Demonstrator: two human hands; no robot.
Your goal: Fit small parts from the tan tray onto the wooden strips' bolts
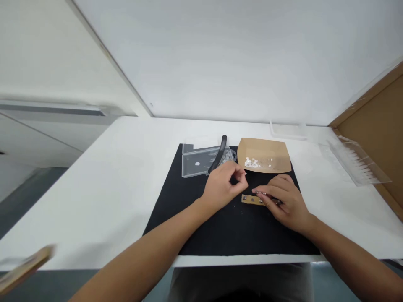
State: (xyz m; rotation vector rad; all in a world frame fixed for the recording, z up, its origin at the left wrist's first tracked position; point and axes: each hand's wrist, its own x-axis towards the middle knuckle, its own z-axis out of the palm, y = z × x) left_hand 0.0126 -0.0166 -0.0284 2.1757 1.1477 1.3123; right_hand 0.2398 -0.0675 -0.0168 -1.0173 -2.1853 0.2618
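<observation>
My left hand [224, 183] hovers above the black mat, thumb and forefinger pinched together on a tiny white piece [245, 173] at their tips. To its right, my right hand [287, 203] is closed, with a small shiny piece [260, 193] between thumb and forefinger; its exact kind is too small to tell. Under the right fingers lies a narrow tan strip [252, 199] with round metallic studs, its right end partly covered by the hand. Just beyond both hands is a brown card tray [264, 147] with many small white bits [252, 162] in it.
Behind my left hand, a clear plastic case [197, 163] lies open with pale slender pieces inside, and a black curved handle [218, 153] rests across it. The black mat [233, 235] covers part of the white table [103, 188]. A clear packet [355, 163] lies at right.
</observation>
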